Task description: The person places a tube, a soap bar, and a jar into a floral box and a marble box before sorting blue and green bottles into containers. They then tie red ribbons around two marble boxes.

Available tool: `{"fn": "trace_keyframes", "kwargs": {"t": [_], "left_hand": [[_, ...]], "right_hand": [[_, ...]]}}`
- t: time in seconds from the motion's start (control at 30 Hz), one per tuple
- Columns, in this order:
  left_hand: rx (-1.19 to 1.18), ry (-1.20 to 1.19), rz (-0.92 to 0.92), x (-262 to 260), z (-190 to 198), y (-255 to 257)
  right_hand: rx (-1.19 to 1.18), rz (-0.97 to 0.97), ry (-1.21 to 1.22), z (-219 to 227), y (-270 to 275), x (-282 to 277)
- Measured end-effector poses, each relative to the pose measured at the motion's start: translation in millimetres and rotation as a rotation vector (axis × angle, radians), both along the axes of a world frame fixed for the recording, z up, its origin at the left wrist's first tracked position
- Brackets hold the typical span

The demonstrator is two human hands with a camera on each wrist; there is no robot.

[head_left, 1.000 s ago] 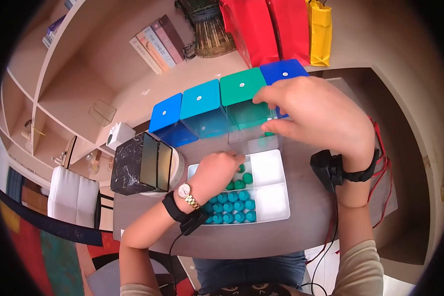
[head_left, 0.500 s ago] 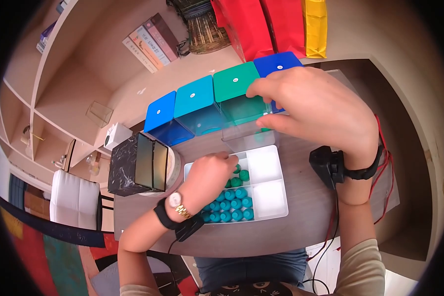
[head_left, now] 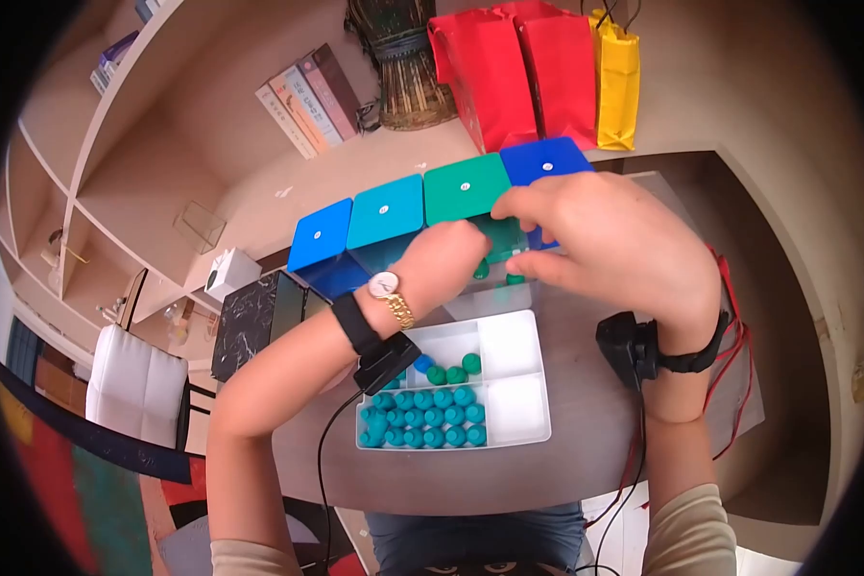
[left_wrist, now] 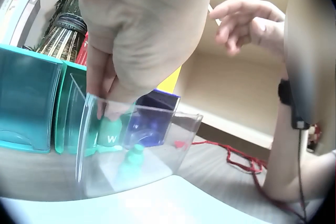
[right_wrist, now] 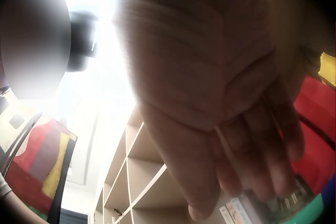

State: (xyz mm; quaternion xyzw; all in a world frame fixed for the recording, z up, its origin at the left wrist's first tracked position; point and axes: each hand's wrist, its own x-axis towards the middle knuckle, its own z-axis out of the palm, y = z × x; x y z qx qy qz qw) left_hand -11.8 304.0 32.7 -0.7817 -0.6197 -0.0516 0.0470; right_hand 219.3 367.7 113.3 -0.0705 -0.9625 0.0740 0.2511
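My left hand (head_left: 444, 259) reaches over the front of the green-lidded box (head_left: 466, 184), whose clear drawer (left_wrist: 81, 148) is pulled out. In the left wrist view its fingertips, inside the drawer, pinch a small green bottle-shaped piece (left_wrist: 110, 132) marked W. A second green piece (left_wrist: 132, 162) sits lower in the drawer. My right hand (head_left: 614, 235) hovers by the drawer's right side with fingers loosely bent, nothing in them. On the table, a white divided tray (head_left: 514, 346) holds rows of teal pieces (head_left: 434, 418), several green pieces (head_left: 470, 364) and a blue one (head_left: 422, 364).
A teal-lidded box (head_left: 384, 213) and a blue one (head_left: 319, 235) stand left of the green box, a dark blue one (head_left: 547, 165) right. Behind are red bags (head_left: 494, 82) and a yellow bag (head_left: 617, 86). A black marbled box (head_left: 245, 326) is at left, red cords (head_left: 730, 317) at right.
My left hand has moved from the tray up to the clear drawer, uncovering the tray's green, blue and teal pieces. My right hand stays by the drawer.
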Motion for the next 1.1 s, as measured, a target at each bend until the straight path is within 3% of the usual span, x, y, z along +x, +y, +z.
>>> {"fn": "trace_keyframes", "kwargs": {"t": [0.23, 0.33, 0.63, 0.73, 0.77, 0.87, 0.93, 1.1], "left_hand": [[-0.003, -0.125, -0.085, -17, -60, 47], [-0.019, -0.209, -0.181, -14, -58, 48], [-0.061, -0.417, -0.182, 10, -20, 32], [-0.032, -0.281, -0.121, 6, -9, 17], [0.006, -0.265, -0.006, 15, 5, 0], [0.151, -0.129, 0.062, 33, 30, -46], [0.021, -0.160, 0.117, 43, 37, -78], [-0.127, -0.156, 0.132, 39, 0, -104]], "right_hand": [[-0.037, 0.018, 0.022, 0, -1, -1], [-0.035, -0.007, -0.050, 2, -1, -1], [-0.010, 0.007, -0.067, 1, -4, -3], [-0.023, 0.034, -0.041, 0, -3, -3], [-0.027, 0.049, -0.013, 0, -3, -2], [-0.024, 0.044, 0.029, -1, -3, 0], [0.011, -0.007, 0.003, 1, -4, -1], [0.014, -0.010, -0.027, -1, -7, -7]]}}
